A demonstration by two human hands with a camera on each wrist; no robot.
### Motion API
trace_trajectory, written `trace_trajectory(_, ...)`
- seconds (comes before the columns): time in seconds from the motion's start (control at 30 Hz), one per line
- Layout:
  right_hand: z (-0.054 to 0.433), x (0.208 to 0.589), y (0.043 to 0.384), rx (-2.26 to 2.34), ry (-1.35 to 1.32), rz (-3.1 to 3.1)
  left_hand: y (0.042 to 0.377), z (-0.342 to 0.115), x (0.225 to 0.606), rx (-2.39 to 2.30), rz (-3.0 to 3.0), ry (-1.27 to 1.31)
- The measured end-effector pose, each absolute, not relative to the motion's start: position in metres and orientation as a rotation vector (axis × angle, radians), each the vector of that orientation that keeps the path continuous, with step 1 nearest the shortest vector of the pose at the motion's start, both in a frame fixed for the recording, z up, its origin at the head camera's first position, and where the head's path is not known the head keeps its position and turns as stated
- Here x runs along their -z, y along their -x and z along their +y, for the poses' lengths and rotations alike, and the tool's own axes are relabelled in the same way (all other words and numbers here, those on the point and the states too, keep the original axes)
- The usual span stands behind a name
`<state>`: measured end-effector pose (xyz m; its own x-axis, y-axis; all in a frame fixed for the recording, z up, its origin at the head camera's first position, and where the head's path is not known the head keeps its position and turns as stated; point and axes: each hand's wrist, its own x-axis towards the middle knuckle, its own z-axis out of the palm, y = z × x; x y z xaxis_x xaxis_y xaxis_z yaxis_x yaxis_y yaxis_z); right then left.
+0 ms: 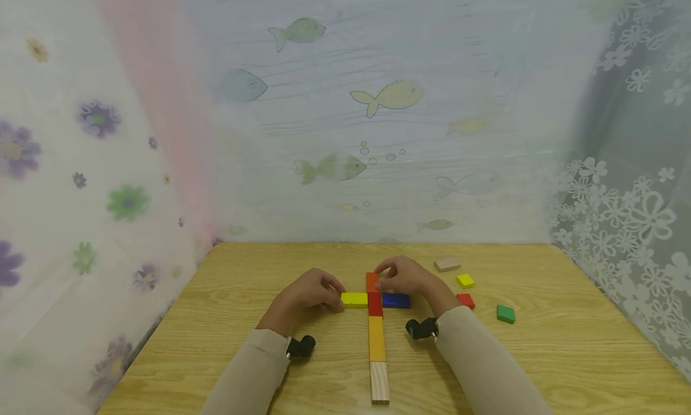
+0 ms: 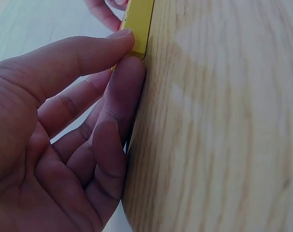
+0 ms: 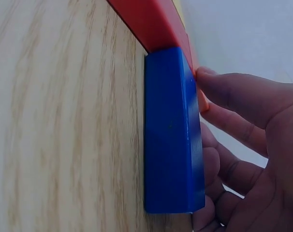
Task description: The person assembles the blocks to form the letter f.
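Note:
My left hand point(image 1: 313, 292) is at the outer end of a yellow block point(image 1: 354, 300), its thumb and finger pinching that end. The yellow block lies flat, its inner end against a red block point(image 1: 375, 304). With thumb and index finger, my right hand point(image 1: 405, 277) pinches an orange block point(image 1: 372, 282) just beyond the red one. A blue block point(image 3: 168, 130) extends right from the red block, below the right hand's curled fingers. Toward me, a yellow-orange block point(image 1: 376, 339) and a plain wood block point(image 1: 379, 381) continue the line, so the blocks form a cross.
Right of my right hand lie loose blocks: a plain wood one point(image 1: 447, 264), a small yellow one point(image 1: 465, 281), a red one point(image 1: 466, 301) partly behind the wrist, and a green one point(image 1: 505, 313). Patterned curtains point(image 1: 378, 205) hang around the wooden table point(image 1: 216, 331).

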<state>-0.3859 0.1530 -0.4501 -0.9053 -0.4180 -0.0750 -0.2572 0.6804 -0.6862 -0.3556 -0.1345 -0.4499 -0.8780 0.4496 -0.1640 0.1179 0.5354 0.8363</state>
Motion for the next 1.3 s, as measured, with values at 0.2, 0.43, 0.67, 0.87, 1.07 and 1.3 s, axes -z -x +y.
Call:
trace_trajectory(0.2, 0.153, 0.451, 0.386, 1.051, 0.544, 2.662, 0.355, -0.134, 0.449, -1.271, 2.422, -0.468)
trace_trajectory(0.43, 0.156, 0.449, 0.382, 1.045, 0.534, 2.692, 0.355, -0.134, 0.449, -1.257, 2.434, -0.476)
trace_trajectory(0.67, 0.173, 0.447, 0.374, 1.043, 0.614, 2.730, 0.355, -0.135, 0.449, -1.273, 2.432, -0.480)
trace_trajectory(0.87, 0.186, 0.446, 0.364, 1.100, 0.693, 2.642, 0.355, -0.136, 0.449, -1.284, 2.431, -0.484)
trace_trajectory(1.07, 0.186, 0.447, 0.356, 1.111, 0.701, 2.605, 0.354, -0.137, 0.448, -1.287, 2.433, -0.473)
trace_trajectory(1.3, 0.183, 0.451, 0.355, 1.103, 0.704, 2.603, 0.355, -0.137, 0.451, -1.279, 2.420, -0.510)
